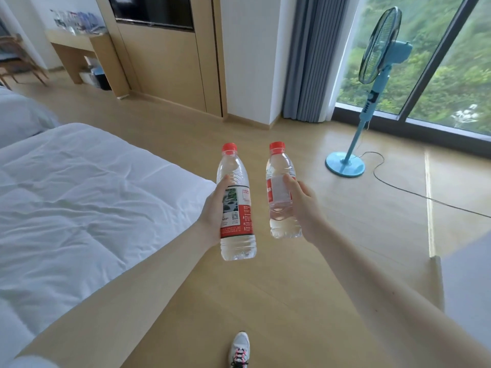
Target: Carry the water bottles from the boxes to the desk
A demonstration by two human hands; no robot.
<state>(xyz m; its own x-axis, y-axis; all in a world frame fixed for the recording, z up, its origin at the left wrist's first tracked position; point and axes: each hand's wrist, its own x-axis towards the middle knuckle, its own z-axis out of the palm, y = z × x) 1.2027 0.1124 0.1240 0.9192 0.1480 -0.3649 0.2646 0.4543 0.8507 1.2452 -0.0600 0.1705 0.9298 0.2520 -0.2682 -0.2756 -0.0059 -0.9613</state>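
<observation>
Gripped one red-capped water bottle per hand, both upright, held over the wood floor (265, 288).
Your left hand (214, 208) wrapped the larger bottle (237, 243) at its label; your right hand (304, 205) wrapped the smaller bottle (280, 166), the two near each other but apart. White bed (79, 195) sat to your left, blue standing fan (380, 49) to the right. Desk (71, 39) stood far off at upper left with a blurred cluster of bottles (77, 21) on top.
</observation>
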